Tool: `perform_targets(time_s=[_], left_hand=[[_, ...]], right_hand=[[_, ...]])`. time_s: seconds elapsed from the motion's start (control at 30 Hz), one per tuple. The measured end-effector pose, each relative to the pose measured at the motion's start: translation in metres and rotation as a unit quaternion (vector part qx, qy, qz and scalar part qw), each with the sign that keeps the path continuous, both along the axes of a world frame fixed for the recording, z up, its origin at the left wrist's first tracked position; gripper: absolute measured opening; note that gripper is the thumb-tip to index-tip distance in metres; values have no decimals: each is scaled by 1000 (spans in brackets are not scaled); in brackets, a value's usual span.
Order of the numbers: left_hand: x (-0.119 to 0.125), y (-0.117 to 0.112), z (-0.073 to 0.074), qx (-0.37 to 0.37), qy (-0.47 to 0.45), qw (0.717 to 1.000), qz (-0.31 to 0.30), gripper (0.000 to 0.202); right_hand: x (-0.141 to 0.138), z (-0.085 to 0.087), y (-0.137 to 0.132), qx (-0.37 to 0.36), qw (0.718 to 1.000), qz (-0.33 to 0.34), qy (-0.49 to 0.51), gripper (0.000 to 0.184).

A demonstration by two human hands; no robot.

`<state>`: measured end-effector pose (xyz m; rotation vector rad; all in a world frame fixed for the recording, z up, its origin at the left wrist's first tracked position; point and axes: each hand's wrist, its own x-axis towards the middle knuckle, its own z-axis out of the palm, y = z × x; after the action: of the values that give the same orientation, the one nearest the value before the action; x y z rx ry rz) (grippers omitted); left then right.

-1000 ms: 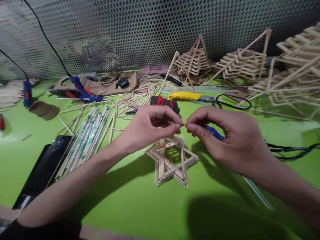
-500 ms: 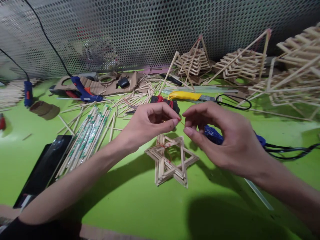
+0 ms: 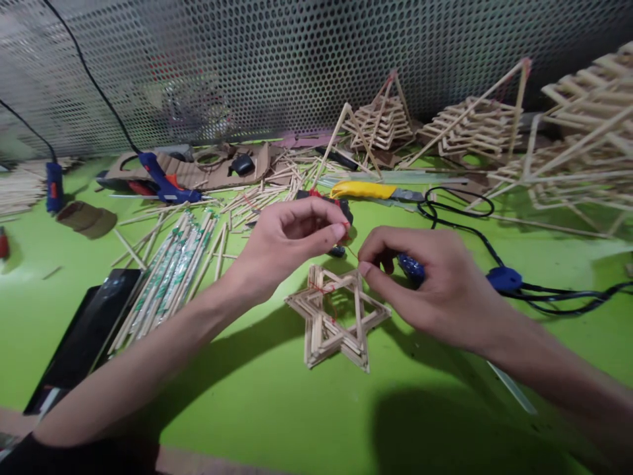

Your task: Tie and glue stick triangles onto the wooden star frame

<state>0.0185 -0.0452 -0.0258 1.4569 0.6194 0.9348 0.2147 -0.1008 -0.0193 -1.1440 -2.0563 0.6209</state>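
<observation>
My left hand (image 3: 297, 241) is closed in a pinch, with a bit of red thread (image 3: 346, 227) at its fingertips. A thin yellowish strand (image 3: 353, 253) runs from there to my right hand (image 3: 420, 277), whose thumb and forefinger are pinched on its other end. Whether this strand is part of the thread, I cannot tell. Below both hands, a six-pointed star of stacked wooden sticks (image 3: 316, 346) lies flat on the green table, with red thread across its upper left. Behind my right fingers, a shiny blue object (image 3: 411, 268) is partly hidden.
Behind the hands lie a yellow-handled cutter (image 3: 363, 190) and a black cable (image 3: 465, 227). Stick bundles (image 3: 163, 284) and a dark phone (image 3: 82, 340) are at left, blue glue guns (image 3: 165, 181) farther back. Stick pyramids (image 3: 380, 122) stand by the perforated metal wall (image 3: 297, 66).
My right hand has moved down and slightly left, its fingertips now pressed together. My left hand has shifted a little left. More of the blue piece on the cable shows.
</observation>
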Motion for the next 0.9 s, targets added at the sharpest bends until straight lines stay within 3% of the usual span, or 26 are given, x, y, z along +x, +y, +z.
perform_targets(time_s=[0.07,0.17,0.27,0.37,0.47,0.53,0.57,0.73,0.8,0.9], left_hand=[[0,-1,0,45,9,999,17,6],[1,-5,2,106,33,994,23,8],[4,-10,4,187,64,979,43,11],[7,-15,3,251,94,961,68,13],[8,-18,3,279,117,950,73,13],[9,-19,4,290,117,947,75,11],[9,-19,4,298,115,944,79,10],[9,-21,4,383,137,903,140,14],[9,-21,3,396,139,895,150,15],[10,-21,0,375,120,911,121,13]], right_hand=[[0,-1,1,-1,999,-28,30,9],[-1,1,-2,-14,985,-53,164,32],[-5,5,-9,-126,935,-10,330,34],[-11,11,-15,-219,897,24,382,33],[-14,24,-14,-191,905,-76,374,31],[-14,31,-12,-183,888,-150,394,30],[-14,33,-11,-203,876,-153,410,28],[-16,18,-16,-303,828,34,471,27],[-18,9,-19,-322,827,37,459,30],[-19,3,-22,-326,849,-1,415,29]])
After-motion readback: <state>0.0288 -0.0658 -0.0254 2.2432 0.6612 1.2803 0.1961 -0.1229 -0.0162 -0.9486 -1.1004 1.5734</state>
